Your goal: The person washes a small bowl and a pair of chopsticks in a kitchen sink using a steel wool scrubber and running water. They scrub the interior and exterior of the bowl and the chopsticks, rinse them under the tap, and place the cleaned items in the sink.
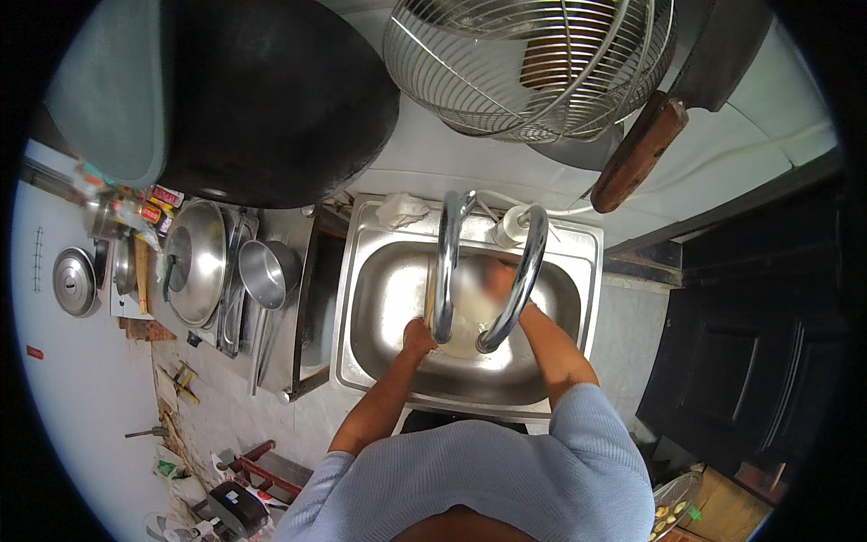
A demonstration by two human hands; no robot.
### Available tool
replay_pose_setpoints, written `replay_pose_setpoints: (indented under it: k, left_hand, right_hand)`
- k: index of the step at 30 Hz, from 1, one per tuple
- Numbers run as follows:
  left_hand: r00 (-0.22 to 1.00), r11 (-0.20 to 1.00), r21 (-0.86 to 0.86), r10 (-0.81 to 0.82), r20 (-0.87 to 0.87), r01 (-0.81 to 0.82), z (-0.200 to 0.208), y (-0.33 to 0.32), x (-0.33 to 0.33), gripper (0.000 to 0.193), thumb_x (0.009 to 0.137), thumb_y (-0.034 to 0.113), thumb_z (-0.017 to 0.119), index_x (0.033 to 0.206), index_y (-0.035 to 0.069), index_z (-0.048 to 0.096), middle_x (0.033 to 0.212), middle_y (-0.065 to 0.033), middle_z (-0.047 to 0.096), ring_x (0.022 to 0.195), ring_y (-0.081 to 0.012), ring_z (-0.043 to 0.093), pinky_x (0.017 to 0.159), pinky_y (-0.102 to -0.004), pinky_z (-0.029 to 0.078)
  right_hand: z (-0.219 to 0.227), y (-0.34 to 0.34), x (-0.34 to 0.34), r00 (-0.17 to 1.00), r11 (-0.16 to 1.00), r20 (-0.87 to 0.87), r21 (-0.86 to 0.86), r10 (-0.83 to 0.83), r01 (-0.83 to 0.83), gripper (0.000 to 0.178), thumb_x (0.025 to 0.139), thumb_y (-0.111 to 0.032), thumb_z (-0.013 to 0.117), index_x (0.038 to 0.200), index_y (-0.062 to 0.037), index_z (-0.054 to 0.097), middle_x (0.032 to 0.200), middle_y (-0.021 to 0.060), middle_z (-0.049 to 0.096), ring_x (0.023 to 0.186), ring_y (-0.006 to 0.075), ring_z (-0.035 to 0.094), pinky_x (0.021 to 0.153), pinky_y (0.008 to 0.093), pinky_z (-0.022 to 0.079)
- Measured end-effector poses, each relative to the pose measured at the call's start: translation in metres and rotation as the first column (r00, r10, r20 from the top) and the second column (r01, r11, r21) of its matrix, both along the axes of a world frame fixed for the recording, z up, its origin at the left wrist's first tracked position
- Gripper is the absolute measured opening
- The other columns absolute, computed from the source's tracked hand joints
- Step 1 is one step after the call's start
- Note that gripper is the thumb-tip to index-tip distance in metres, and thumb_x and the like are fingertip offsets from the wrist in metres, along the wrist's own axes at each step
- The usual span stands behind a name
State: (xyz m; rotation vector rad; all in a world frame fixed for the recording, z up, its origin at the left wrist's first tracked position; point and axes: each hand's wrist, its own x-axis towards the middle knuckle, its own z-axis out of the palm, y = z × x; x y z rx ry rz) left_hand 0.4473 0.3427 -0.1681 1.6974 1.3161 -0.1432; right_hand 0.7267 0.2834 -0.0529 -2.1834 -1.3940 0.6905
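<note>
Sink [377, 298] of smooth shiny metal around left hand [418, 337] and right hand [499, 280], faucet [446, 271] of glossy metal above them, wooden knife handle [638, 155] beyond them, ribbed cloth sleeve [596, 429] behind

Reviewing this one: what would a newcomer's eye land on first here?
Likely the big black pan at upper left, the wire basket at top and the wooden-handled cleaver at upper right. Then the shiny curved tap over the steel sink in the middle, with the left hand and right hand inside it; the area by the right hand is blurred.
</note>
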Motion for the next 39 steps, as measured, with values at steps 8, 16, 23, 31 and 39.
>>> replay_pose_setpoints:
  k: [8,16,23,31,39]
  left_hand:
    - [0.989,0.989,0.039,-0.144,-0.044,0.146,-0.018,0.001,0.001,0.04,0.049,0.013,0.074,0.084,0.0,0.057,0.074,-0.0139,0.064,0.072,-0.0258,0.063,0.069,-0.0314,0.05]
    - [0.995,0.993,-0.094,0.076,0.062,-0.07,0.027,-0.002,0.002,0.025,0.061,0.012,0.069,0.081,0.002,0.058,0.056,-0.0109,0.059,0.049,-0.0231,0.059,0.05,-0.0322,0.049]
    - [0.95,0.91,-0.341,0.289,0.119,-0.234,0.13,-0.011,0.033,0.021,0.065,0.013,0.066,0.08,-0.001,0.06,0.056,-0.0085,0.058,0.044,-0.0172,0.055,0.04,-0.0303,0.043]
    - [0.911,0.899,-0.339,0.359,0.203,-0.279,0.136,-0.014,0.03,0.011,0.066,0.004,0.06,0.076,0.0,0.059,0.055,-0.008,0.055,0.038,-0.0132,0.049,0.032,-0.0275,0.036]
    - [0.782,0.851,-0.402,0.49,0.384,-0.336,0.2,-0.006,0.031,0.015,0.071,0.006,0.066,0.082,0.003,0.056,0.058,-0.0021,0.051,0.045,-0.0108,0.049,0.037,-0.0249,0.035]
  right_hand:
    - [0.103,0.037,-0.031,0.731,0.726,-0.465,0.235,-0.5,0.646,0.045,0.068,-0.027,0.074,0.095,0.0056,0.058,0.066,0.0094,0.056,0.064,0.0165,0.054,0.056,0.0307,0.043]
    - [0.127,0.058,-0.066,0.863,0.701,-0.224,0.51,-0.452,0.499,0.074,0.078,-0.02,0.063,0.136,0.0027,0.023,0.132,0.0262,0.034,0.124,0.0366,0.033,0.103,0.041,0.027]
    - [0.123,0.074,-0.036,0.935,0.879,0.114,0.394,-0.336,0.269,0.047,0.065,-0.01,0.067,0.108,0.0018,0.052,0.114,0.0223,0.046,0.1,0.0374,0.052,0.079,0.041,0.048]
    - [0.129,-0.008,-0.039,0.908,0.845,-0.336,0.383,-0.25,0.374,0.05,0.075,-0.01,0.065,0.122,-0.003,0.047,0.112,0.0169,0.054,0.101,0.0271,0.055,0.081,0.034,0.046]
    - [0.074,-0.112,-0.045,0.656,0.82,-0.506,-0.225,-0.56,0.527,0.029,0.075,-0.021,0.069,0.091,0.0025,0.062,0.072,0.0057,0.06,0.061,0.0118,0.053,0.057,0.0258,0.045]
